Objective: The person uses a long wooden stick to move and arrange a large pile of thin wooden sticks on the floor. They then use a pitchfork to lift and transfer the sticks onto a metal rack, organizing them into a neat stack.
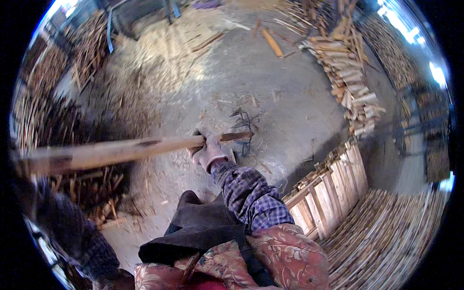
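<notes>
right hand: the right hand (209,151), in a light glove, is closed round a long wooden slat (111,152), near the middle of the scene. Plaid sleeve runs from it down to the near edge.

slat: pale wood, held roughly level, running from the hand way out to the left, where it goes blurry. A short reddish-brown end pokes out to the right of the fist.

left hand: honestly can't tell. There's a dark plaid left sleeve (72,232) at the near left, blurred, and the hand itself isn't showing, so no idea if it's wide, narrow or holding anything.

ground: grey concrete floor (285,106) with sawdust and chips spread over the far left part. A little tangle of dark wire (245,121) lies just beyond the hand.

right side: a low stack of pale wooden slats (328,193) stood on edge, near right, and a big bed of flat laid strips (386,237) beyond that towards the rim.

far right: a long jumbled pile of cut sticks (350,82) running away from me.

left side: heaps of darker scrap wood (92,188) under the slat.

near edge: dark apron (203,227) and a red flowery garment (290,256).
</notes>
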`<action>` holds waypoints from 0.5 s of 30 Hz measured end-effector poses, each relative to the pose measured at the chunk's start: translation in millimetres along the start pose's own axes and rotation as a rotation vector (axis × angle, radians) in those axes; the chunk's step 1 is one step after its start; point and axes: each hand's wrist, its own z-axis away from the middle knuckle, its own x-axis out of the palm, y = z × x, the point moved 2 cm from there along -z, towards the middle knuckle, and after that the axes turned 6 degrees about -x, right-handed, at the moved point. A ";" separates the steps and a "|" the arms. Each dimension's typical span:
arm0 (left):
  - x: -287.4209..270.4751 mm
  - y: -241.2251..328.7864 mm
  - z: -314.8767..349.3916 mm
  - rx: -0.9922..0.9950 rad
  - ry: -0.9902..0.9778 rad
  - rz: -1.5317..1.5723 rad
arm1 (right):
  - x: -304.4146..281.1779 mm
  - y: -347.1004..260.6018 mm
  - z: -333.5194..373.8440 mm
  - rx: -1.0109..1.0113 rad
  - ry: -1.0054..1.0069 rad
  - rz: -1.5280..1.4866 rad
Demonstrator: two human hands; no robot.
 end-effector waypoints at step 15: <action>305.6 8.6 197.5 -0.021 -1.406 0.050 | -199.7 -390.1 196.2 -0.669 -0.073 -0.781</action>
